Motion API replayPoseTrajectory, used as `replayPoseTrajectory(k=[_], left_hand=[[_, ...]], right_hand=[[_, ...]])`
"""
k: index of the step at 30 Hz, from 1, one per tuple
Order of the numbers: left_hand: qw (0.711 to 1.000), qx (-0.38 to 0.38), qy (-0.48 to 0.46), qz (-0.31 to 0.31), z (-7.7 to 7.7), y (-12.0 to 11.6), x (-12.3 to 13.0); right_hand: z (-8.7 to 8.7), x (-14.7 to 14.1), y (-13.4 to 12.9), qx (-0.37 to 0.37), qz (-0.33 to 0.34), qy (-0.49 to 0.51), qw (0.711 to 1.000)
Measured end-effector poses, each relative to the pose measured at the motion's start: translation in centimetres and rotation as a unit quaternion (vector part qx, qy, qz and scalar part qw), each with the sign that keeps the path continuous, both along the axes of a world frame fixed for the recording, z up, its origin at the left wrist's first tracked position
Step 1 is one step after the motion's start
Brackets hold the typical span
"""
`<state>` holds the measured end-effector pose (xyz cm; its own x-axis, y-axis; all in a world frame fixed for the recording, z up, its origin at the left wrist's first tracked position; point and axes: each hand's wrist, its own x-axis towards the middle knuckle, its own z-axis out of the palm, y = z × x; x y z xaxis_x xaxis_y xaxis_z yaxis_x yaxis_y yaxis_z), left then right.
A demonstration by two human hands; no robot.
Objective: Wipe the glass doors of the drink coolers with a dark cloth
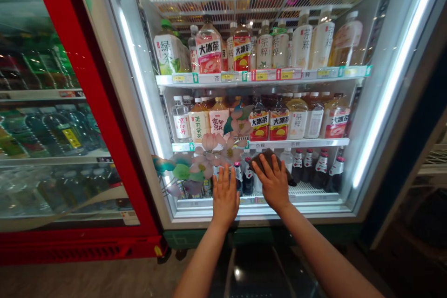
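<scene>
A glass fridge door with a flower decal stands in front of me, lit bottles behind it. My left hand lies flat against the lower part of the glass, fingers spread upward, nothing in it, just below the printed flowers. To its right, my right hand presses a dark cloth to the glass. Its fingers are stretched out over the cloth, whose edges show above and to the right of the fingers. Dark bottles with pink caps stand behind the glass beside the cloth.
Bottles of tea fill the shelves behind the glass. A red-framed fridge with more drinks stands at the left. Bright light strips run along both sides of the door. Below the door is a dark, shiny object.
</scene>
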<state>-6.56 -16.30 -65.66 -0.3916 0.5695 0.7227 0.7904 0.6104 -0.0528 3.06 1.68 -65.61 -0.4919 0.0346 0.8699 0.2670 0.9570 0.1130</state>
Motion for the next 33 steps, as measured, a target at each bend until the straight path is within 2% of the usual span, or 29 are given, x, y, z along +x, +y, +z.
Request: replayPoseTrajectory(k=[3, 6, 8, 11, 13, 15, 17, 19, 22, 25, 29, 31, 33], left_hand=[[1.0, 0.006, 0.001, -0.006, -0.2, 0.9, 0.3], [1.0, 0.005, -0.002, -0.019, -0.3, 1.5, 0.5], [1.0, 0.004, 0.004, -0.03, -0.1, 1.8, 0.7], [0.998, -0.008, 0.018, -0.052, 0.1, 2.5, 1.1], [0.998, -0.02, 0.021, -0.062, 0.1, 3.1, 1.4], [0.997, -0.025, 0.021, -0.066, 0.0, 3.9, 1.7], [0.997, -0.028, 0.02, -0.071, -0.3, 4.6, 1.9], [0.996, -0.033, 0.019, -0.078, -0.5, 5.2, 2.3], [0.994, -0.045, 0.023, -0.093, -0.6, 5.7, 2.7], [0.993, -0.051, 0.03, -0.106, -0.4, 6.0, 3.1], [0.992, -0.046, 0.035, -0.114, -0.1, 6.6, 3.5], [0.991, -0.043, 0.037, -0.118, -0.2, 7.0, 3.7], [0.991, -0.045, 0.037, -0.122, -0.3, 7.4, 3.9]], right_hand=[[-0.8, -0.2, -0.5, 0.038, 0.031, -0.033, 0.998], [-3.0, 1.8, 1.9, 0.074, 0.042, -0.051, 0.995], [-3.7, 3.5, 4.2, 0.056, 0.016, -0.032, 0.998], [-2.4, 4.5, 6.1, -0.009, -0.032, 0.016, 0.999], [-1.0, 4.0, 6.0, -0.039, -0.047, 0.04, 0.997], [-0.4, 3.3, 5.4, -0.041, -0.044, 0.037, 0.997], [-1.0, 3.2, 5.2, -0.016, -0.028, 0.015, 0.999], [-2.6, 4.0, 5.9, 0.01, -0.013, 0.0, 1.0], [-4.4, 5.8, 8.2, -0.014, -0.026, 0.027, 0.999], [-3.7, 6.5, 9.9, -0.076, -0.067, 0.086, 0.991], [-2.0, 5.4, 9.7, -0.101, -0.082, 0.107, 0.986], [-2.6, 5.4, 9.3, -0.069, -0.051, 0.062, 0.994], [-4.0, 6.1, 9.5, -0.042, -0.022, 0.028, 0.998]])
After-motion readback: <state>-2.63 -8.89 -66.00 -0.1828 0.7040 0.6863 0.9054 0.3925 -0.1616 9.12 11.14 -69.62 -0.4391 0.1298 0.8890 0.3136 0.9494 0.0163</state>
